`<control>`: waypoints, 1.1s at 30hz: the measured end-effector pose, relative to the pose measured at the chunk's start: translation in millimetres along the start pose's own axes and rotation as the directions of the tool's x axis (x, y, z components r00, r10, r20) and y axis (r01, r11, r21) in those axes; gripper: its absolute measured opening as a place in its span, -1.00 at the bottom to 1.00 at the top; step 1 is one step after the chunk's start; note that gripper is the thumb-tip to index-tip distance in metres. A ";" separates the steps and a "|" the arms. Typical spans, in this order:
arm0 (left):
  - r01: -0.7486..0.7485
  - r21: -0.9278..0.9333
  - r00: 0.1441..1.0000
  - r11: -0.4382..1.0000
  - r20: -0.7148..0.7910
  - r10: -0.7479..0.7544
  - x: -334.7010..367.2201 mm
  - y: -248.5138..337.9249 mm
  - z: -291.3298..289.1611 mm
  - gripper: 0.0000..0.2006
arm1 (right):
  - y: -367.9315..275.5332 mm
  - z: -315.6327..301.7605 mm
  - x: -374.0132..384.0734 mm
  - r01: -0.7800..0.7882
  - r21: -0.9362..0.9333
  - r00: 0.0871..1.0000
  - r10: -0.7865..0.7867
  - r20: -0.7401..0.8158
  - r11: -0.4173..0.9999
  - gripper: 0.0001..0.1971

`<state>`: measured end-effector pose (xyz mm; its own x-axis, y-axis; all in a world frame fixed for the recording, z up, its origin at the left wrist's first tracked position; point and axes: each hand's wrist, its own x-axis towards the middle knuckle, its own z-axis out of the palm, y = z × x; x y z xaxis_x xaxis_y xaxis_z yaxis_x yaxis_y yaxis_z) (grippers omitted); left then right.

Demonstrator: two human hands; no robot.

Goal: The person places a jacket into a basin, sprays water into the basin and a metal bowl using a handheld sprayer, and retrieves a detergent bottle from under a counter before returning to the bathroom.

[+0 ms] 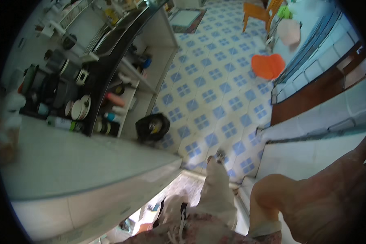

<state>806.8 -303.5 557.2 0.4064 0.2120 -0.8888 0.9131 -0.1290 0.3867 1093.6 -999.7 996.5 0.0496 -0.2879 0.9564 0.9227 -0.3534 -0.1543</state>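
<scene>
Fingers: on the right hand [333, 199], blurred at the right rim; whether curled or spread, and whether they grip anything, cannot be told; the left hand is out of view.
Arm [268, 191]: one, bare and sharply bent, rounded at the elbow, rising from a patterned cloth shirt [203, 225].
Nearest thing: one smooth, whitish ledge [290, 158], straight-edged, just behind the hand and arm at the right; contact cannot be told.
Legs: pale, soft, creased trousers [215, 183]; one foot [215, 157] shows clearly on the floor.
Floor [209, 95]: flat cream tiles with a repeating pattern of blue squares, too many to count.
Counter [103, 74]: one, black and glossy, long edge bent by the lens, at the left.
Bowls [82, 107]: two make themselves out, white and round, near the counter's edge.
Shelves [128, 101]: pale flat boards under the counter, holding one pinkish rounded container [115, 99] and one blue-and-white bottle [111, 116], among blurred things.
Bag [152, 127]: one, black, crumpled, thin like plastic, on the floor beside the shelves.
Partition [89, 158]: one, smooth, pale greenish top, lower left.
Seats: one orange stool [268, 66] with a curved top; one wooden chair [258, 13], yellowish brown.
Mat [198, 25]: one, dark, rectangular, far end.
Cloth [285, 11]: one, bright green, bunched.
</scene>
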 end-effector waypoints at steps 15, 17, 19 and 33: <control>0.198 -0.234 0.978 0.952 -0.011 -0.206 -183.8 4.6 162.3 -0.77 | 273.9 56.3 33.7 -0.311 0.200 0.949 0.292 0.120 0.929 -0.55; 0.159 -0.340 0.979 0.927 -0.066 -0.192 -90.0 41.1 194.9 -0.78 | 311.4 79.5 26.8 -0.316 0.320 0.949 0.290 0.127 0.893 -0.56; 0.136 -0.380 0.979 0.915 -0.091 -0.183 -37.5 82.2 196.5 -0.78 | 329.4 109.1 10.1 -0.323 0.368 0.946 0.298 0.125 0.872 -0.56; 0.373 -0.431 0.907 0.822 -0.019 -0.421 4.0 333.3 252.9 -0.73 | 447.5 279.2 3.1 -0.455 0.317 0.878 0.360 0.315 0.832 -0.56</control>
<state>1104.6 -590.7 620.4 -0.0157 0.2648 -0.9642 0.9159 0.3907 0.0924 1613.4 -910.2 999.7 0.4960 -0.0992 0.8627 0.8666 0.1189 -0.4846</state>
